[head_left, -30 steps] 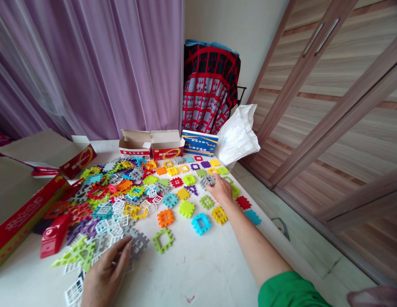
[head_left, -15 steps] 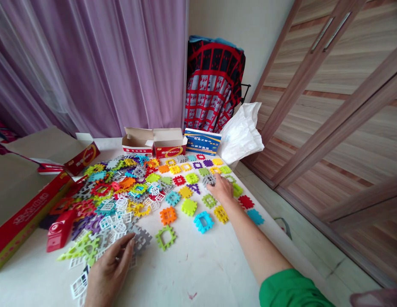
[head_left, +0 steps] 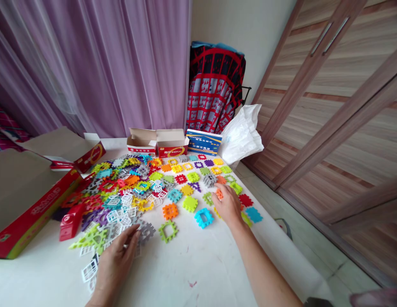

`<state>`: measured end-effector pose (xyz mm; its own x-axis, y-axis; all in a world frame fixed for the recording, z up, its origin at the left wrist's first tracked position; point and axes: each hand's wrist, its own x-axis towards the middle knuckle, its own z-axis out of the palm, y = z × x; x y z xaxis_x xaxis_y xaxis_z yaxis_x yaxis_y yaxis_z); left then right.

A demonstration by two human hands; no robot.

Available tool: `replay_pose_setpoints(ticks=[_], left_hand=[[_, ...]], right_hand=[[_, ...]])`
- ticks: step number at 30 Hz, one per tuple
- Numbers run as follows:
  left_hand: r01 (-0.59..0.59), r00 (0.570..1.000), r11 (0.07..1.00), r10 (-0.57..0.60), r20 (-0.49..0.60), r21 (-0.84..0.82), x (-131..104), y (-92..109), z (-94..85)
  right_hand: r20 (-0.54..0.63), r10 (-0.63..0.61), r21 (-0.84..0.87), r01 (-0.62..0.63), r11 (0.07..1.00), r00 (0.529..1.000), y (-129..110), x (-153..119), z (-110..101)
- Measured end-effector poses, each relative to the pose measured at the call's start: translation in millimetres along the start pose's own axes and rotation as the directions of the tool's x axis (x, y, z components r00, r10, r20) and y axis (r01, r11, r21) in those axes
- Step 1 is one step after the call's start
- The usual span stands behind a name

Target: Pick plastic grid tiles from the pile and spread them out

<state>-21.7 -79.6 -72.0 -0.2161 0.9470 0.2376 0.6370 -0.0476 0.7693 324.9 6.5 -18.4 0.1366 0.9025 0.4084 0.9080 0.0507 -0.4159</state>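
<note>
My right hand [head_left: 228, 205] is over the right half of the table. Its thumb and forefinger are on either side of a small orange interlocking block [head_left: 219, 194], which is partly covered by the hand. Just beyond lie a grey block [head_left: 210, 181] and another orange one [head_left: 221, 179]. A yellow-green block [head_left: 207, 198] touches or nearly touches the thumb. At lower left, my left hand [head_left: 120, 256] rests by the heap with fingers loosely bent and apart. Nothing shows between them. Grey gear-edged pieces [head_left: 147, 233] lie beside its fingertips, partly hidden.
Coloured blocks and white lattice pieces [head_left: 124, 211] are heaped at left, beside a red piece [head_left: 71, 221] and a large red box [head_left: 35, 213]. Open cartons [head_left: 172, 151], a blue box [head_left: 204, 143] and a white bag [head_left: 243, 136] line the back. Loose blocks such as a cyan one [head_left: 204, 218] spread rightward.
My right hand has moved toward me, off the grey block, to the orange block. The orange block beside the grey one is now uncovered. My left hand has barely moved; the view has shifted slightly.
</note>
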Motion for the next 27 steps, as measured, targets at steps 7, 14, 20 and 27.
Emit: replay_pose_setpoints(ticks=[7, 14, 20, 27], left_hand=[[0.218, 0.976, 0.896, -0.187, 0.115, -0.387, -2, 35, 5.3], [0.316, 0.939, 0.774, -0.174, 0.296, -0.548, -7, 49, 9.4], [0.346, 0.904, 0.779, -0.127, 0.409, -0.523, -10, 52, 10.2], [0.369, 0.873, 0.775, -0.1, 0.477, -0.513, -25, 53, 20.8]], right_hand=[[0.035, -0.244, 0.304, 0.222, 0.927, 0.969, -54, -79, 21], [0.117, -0.515, 0.462, 0.412, 0.785, 0.849, -102, -106, 37], [0.185, -0.559, 0.499, 0.412, 0.762, 0.808, -100, -110, 36], [0.174, -0.497, 0.425, 0.39, 0.817, 0.85, -87, -118, 34]])
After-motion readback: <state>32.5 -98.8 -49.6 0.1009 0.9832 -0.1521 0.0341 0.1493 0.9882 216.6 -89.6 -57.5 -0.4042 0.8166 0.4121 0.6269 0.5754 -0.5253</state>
